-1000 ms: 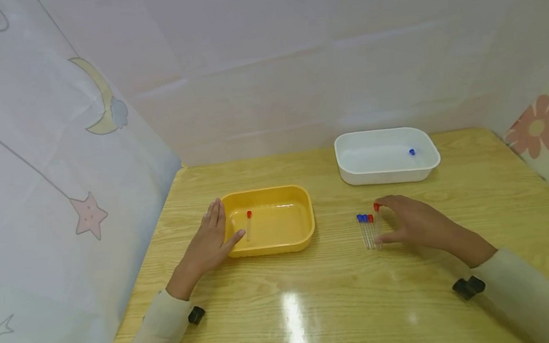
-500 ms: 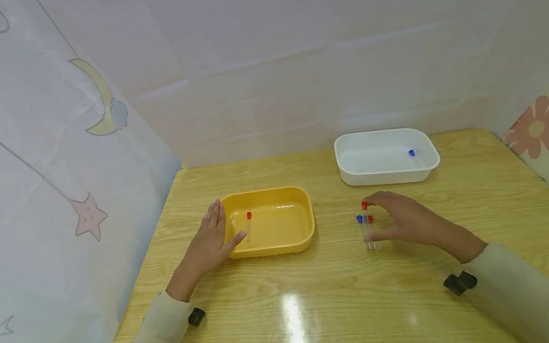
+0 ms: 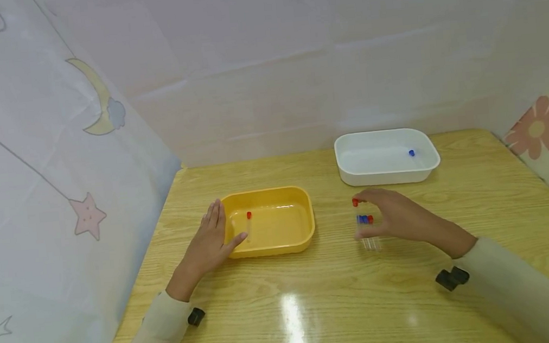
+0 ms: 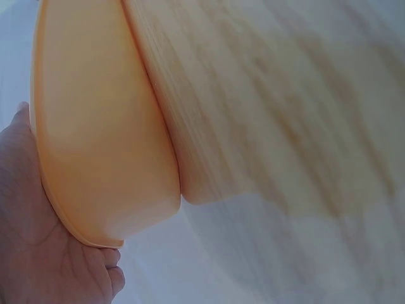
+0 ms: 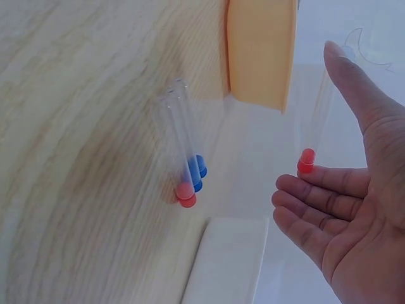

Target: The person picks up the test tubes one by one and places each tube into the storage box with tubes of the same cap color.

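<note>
My right hand (image 3: pixel 388 213) holds a clear test tube with a red cap (image 5: pixel 306 161) lengthwise, the index fingertip at the cap and the thumb at the other end. It is raised above the table, over a row of capped test tubes (image 3: pixel 365 219), two blue and one red, lying side by side. At the left end of the yellow tray (image 3: pixel 281 249), my left hand (image 3: pixel 206 248) touches the rim with straight fingers, thumb reaching over the front corner. Inside that tray lies another red-capped tube (image 3: pixel 249 225).
Behind the right hand stands a white tray (image 3: pixel 387 177) near the table's back edge, with a blue cap (image 3: pixel 412 153) in it; any tube attached is too faint to tell. Patterned cloth (image 3: pixel 256 75) hangs along the back and sides of the wooden table (image 3: pixel 248 315).
The right hand has lifted the red-capped tube from the right end of the row and carried it left across the other tubes. The left hand and both trays stay put.
</note>
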Demonstrator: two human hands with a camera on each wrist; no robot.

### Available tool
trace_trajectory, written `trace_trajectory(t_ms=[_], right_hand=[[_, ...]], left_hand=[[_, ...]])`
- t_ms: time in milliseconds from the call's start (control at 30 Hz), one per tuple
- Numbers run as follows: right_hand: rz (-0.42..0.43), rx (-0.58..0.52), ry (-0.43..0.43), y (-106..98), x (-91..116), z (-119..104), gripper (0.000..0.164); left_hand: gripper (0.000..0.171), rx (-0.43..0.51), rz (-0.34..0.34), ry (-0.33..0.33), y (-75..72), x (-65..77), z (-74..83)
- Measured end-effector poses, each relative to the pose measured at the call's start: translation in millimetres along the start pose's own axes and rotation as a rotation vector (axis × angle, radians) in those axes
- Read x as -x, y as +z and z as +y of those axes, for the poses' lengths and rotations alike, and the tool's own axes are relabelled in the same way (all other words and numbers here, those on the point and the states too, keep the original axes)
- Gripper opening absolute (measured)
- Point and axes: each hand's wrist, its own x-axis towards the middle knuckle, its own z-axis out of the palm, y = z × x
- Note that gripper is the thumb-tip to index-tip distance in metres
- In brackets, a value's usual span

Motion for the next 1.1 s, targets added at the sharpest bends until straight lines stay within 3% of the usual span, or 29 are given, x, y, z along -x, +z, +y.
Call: trace_trajectory(t_ms=[233,500,1100], right_hand=[[0.007,0.024,-0.042,-4,-10,-10,0.1],[0.02,-0.024,-0.082,-3,-21,-24,0.089],[0.009,-0.043,-0.115,5,-38,-38,0.091]], left_hand=[[0.1,-0.013,0.003,-0.009,2.3,0.7,-4.0],[0.101,-0.006,-0.005,-0.01,-1.8,1.5,-4.1],[0.1,0.004,0.004,-0.011,6.1,-2.6,-5.9]])
